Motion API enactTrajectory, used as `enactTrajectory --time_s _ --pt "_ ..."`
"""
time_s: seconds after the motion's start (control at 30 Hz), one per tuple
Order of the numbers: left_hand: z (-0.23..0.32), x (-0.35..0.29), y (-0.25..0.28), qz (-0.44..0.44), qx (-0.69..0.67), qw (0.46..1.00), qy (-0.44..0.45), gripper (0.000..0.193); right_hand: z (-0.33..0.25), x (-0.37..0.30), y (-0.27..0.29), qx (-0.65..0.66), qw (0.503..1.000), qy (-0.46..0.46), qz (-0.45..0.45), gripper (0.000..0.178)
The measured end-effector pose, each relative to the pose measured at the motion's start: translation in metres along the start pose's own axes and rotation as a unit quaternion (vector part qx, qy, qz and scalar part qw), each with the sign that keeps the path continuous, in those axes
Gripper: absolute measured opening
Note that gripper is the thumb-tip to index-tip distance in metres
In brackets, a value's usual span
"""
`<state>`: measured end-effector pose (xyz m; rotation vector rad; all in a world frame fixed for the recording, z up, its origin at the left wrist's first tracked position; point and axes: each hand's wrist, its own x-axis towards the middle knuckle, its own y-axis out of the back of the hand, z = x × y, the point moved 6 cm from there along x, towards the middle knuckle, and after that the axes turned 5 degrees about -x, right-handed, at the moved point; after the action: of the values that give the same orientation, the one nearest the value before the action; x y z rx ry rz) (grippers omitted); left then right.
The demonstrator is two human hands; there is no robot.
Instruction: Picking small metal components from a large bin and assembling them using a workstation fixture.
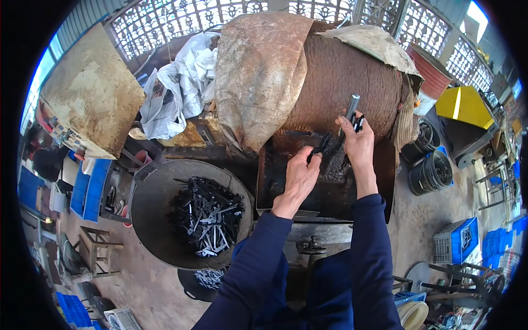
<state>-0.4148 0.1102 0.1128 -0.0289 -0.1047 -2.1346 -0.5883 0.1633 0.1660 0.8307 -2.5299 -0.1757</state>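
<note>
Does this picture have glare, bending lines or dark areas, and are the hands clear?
Head view: daylight glares at the upper-right opening; the lattice wall curves with the fisheye; a bright streak crosses the yellow panel; corners are black; the left hand and right hand look fairly sharp.

Two grips [300, 175] [360, 144], one wide basin [149, 214]

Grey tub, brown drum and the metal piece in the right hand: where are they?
Grey tub [153, 220]: head view, on its bare inner wall.
Brown drum [352, 69]: head view, on its rough curved side.
Metal piece [353, 102]: head view, on its silver end, above the right hand [359, 144].
</note>
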Motion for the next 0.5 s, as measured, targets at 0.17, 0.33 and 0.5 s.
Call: enactTrajectory --time_s 0.17,0.33,0.5 --pt "0.0028 0.0015 -0.0026 -0.005 0.003 1.000 0.007 0.024 0.0024 0.0035 0.0021 -0.017 0.998 0.051 0.020 0.033" --pt "0.0030 0.0016 -0.0005 -0.002 -0.007 1.000 0.022 0.021 -0.0024 0.0000 -0.0002 0.000 1.000 -0.005 0.000 0.034" --pt "0.0071 0.0008 -0.0029 -0.007 -0.032 0.999 0.023 0.017 -0.0026 -0.0004 0.0007 0.011 1.000 -0.015 -0.005 0.034"
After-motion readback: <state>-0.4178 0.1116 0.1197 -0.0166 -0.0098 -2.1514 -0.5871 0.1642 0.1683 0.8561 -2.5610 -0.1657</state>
